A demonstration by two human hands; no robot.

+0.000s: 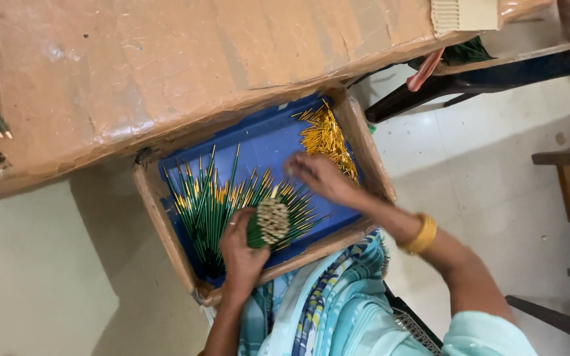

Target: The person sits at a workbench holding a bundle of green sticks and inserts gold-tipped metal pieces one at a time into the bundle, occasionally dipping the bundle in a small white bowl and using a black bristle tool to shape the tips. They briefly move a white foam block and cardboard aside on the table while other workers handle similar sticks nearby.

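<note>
Green sticks (216,207) with yellow tips lie loose in a blue tray (265,142) that rests on the person's lap, under the edge of a brown table (166,59). Their long axis runs mostly away from the person, a little fanned out. The left hand (240,250) is closed around a bundle of sticks (268,223), whose pale ends face the camera. The loose sticks lie just beside this hand, to its left and in front. The right hand (318,177) is blurred, its fingers spread flat over the tray floor, holding nothing I can see. It is near a small pile of yellow pieces (328,140) in the far corner.
</note>
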